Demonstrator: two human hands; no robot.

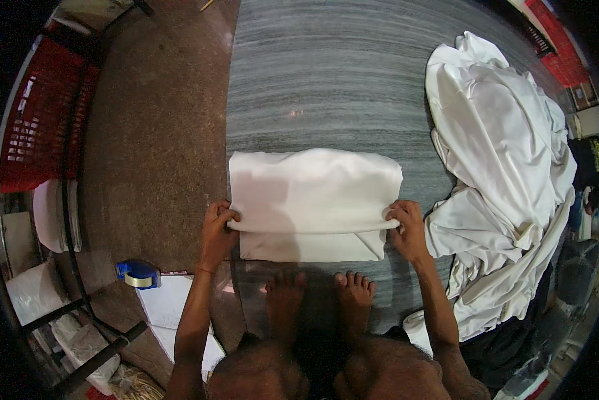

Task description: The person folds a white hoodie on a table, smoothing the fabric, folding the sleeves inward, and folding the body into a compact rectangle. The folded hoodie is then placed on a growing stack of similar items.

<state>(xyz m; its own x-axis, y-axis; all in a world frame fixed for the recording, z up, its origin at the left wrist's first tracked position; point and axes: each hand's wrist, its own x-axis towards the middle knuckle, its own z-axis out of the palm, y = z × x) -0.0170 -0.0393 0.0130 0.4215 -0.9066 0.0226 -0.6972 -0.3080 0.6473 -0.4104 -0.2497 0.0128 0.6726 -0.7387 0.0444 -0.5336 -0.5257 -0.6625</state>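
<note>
Right now, a folded rectangle of smooth white cloth (319,190) lies on a grey, streaked sheet-like surface (313,73), directly in front of the person's bare feet (356,283), and its left side sits close to where that surface gives way to a speckled brown floor (156,127). The left hand (219,225) pinches the near fold of the cloth at its left end, thumb and fingers closed on the edge; the right hand (407,227) pinches the same fold at its right end, fingers curled in. Beneath this fold a lower layer shows as a strip toward the feet, with a slanting crease near its right end. If one hand were to pull harder than the other, the fold would probably skew and the layers come out of line; slack between the two grips could leave wrinkles, since the top already ripples along its far edge. A loose, rumpled heap of glossy white fabric (503,127) spreads just beside the right forearm, so a sideways sweep of that arm might snag it. As for brands or labels, none can be read on the cloth or the heap. White paper sheets (166,308) lie near a blue tape dispenser with a pale roll (138,274), but any marks on them are too small to make out.
</note>
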